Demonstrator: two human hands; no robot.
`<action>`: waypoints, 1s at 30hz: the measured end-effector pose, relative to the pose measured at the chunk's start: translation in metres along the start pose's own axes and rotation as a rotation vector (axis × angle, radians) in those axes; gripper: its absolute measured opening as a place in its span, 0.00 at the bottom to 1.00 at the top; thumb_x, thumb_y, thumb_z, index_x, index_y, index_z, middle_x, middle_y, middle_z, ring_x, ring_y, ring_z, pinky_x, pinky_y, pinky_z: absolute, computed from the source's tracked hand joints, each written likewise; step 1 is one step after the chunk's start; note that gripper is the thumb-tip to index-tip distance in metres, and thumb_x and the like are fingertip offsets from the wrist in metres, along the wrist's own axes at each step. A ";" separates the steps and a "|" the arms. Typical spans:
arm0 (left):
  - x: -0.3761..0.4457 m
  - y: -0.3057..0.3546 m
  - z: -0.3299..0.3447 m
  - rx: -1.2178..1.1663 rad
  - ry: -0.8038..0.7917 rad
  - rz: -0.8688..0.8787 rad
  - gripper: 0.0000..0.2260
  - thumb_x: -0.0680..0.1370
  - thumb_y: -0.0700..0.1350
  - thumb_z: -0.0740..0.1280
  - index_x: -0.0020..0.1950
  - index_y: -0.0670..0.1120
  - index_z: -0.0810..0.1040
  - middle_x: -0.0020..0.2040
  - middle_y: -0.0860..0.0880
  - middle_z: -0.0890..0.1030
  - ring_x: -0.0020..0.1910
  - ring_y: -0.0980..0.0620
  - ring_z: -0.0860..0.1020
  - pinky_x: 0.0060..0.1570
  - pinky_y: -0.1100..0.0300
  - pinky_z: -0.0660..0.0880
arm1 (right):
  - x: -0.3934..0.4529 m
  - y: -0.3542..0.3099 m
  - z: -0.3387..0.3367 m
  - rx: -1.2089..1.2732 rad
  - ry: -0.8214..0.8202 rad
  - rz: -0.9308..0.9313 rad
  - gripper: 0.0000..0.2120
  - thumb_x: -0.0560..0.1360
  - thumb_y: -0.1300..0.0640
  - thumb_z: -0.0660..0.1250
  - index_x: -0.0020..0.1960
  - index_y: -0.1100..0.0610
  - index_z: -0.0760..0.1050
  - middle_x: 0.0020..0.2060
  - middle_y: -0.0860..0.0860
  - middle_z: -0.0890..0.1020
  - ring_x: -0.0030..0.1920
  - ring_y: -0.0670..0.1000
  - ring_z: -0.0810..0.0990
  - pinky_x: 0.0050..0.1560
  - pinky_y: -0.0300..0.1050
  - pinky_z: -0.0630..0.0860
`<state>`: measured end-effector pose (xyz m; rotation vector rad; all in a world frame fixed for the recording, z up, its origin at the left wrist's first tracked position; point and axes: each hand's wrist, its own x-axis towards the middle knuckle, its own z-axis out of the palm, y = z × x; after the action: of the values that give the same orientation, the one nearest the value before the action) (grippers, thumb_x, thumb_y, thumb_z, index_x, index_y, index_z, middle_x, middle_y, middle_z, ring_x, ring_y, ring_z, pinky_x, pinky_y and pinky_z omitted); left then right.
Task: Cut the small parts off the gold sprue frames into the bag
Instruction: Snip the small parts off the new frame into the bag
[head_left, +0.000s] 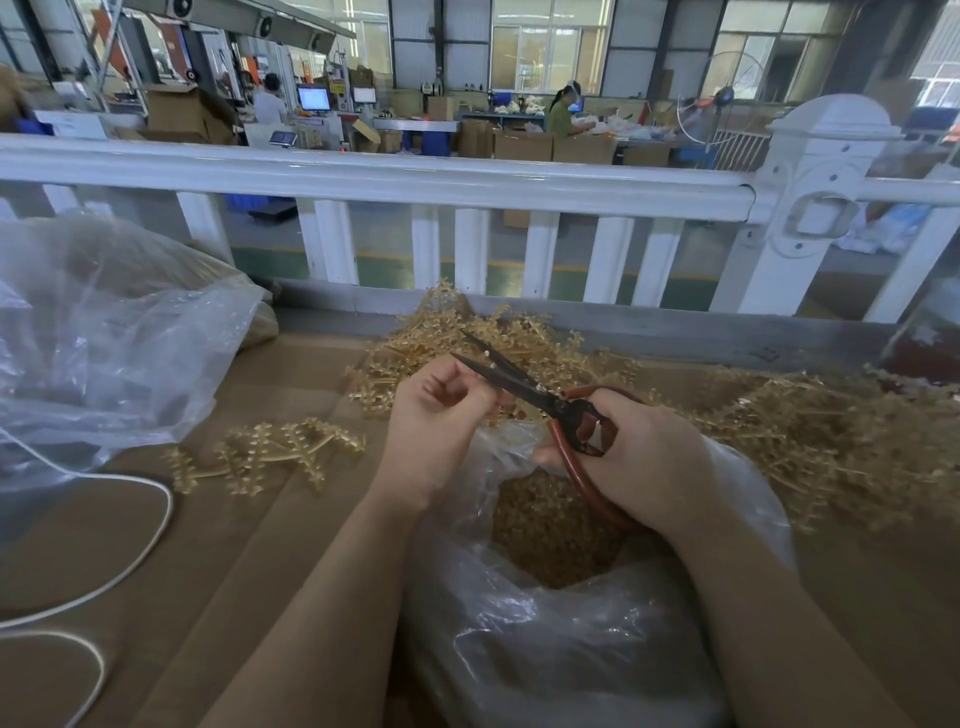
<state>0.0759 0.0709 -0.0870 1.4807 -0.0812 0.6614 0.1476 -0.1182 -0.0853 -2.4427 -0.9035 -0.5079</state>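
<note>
Holding cut gold parts, clear bag (571, 623); right hand (644, 452) gripping open scissors (524, 387), left hand (441, 415) clenched.

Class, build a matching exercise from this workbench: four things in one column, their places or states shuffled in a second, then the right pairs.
Things:
1. scissors
2. bag
3. cable
4. single frame

Places or states:
A. lies flat left of the hands
B. open, below the hands, holding cut parts
C. held in the right hand, blades open
D. white, curving along the table's left side

Pairs: 1-C, 2-B, 3-D, 4-A
</note>
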 end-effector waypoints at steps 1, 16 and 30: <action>0.000 -0.001 -0.001 0.029 0.007 0.002 0.04 0.75 0.39 0.68 0.46 0.41 0.82 0.39 0.47 0.83 0.42 0.51 0.81 0.48 0.56 0.78 | 0.000 0.000 0.000 -0.001 -0.004 -0.001 0.37 0.61 0.14 0.51 0.49 0.42 0.76 0.35 0.37 0.78 0.34 0.38 0.73 0.34 0.29 0.63; 0.000 -0.001 0.002 -0.007 -0.045 0.055 0.11 0.77 0.27 0.64 0.48 0.40 0.81 0.40 0.45 0.83 0.42 0.54 0.83 0.45 0.64 0.77 | 0.000 -0.002 0.001 -0.014 -0.004 0.012 0.37 0.59 0.13 0.50 0.46 0.42 0.75 0.34 0.38 0.79 0.33 0.35 0.72 0.33 0.29 0.61; 0.000 0.000 0.000 -0.115 -0.025 0.039 0.08 0.79 0.38 0.63 0.51 0.32 0.76 0.40 0.44 0.84 0.39 0.49 0.81 0.44 0.59 0.77 | 0.001 0.001 0.005 0.083 -0.003 0.037 0.33 0.57 0.12 0.52 0.40 0.39 0.72 0.30 0.36 0.77 0.33 0.34 0.74 0.32 0.28 0.62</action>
<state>0.0761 0.0707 -0.0873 1.3792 -0.1657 0.6594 0.1500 -0.1155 -0.0896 -2.3810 -0.8615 -0.4449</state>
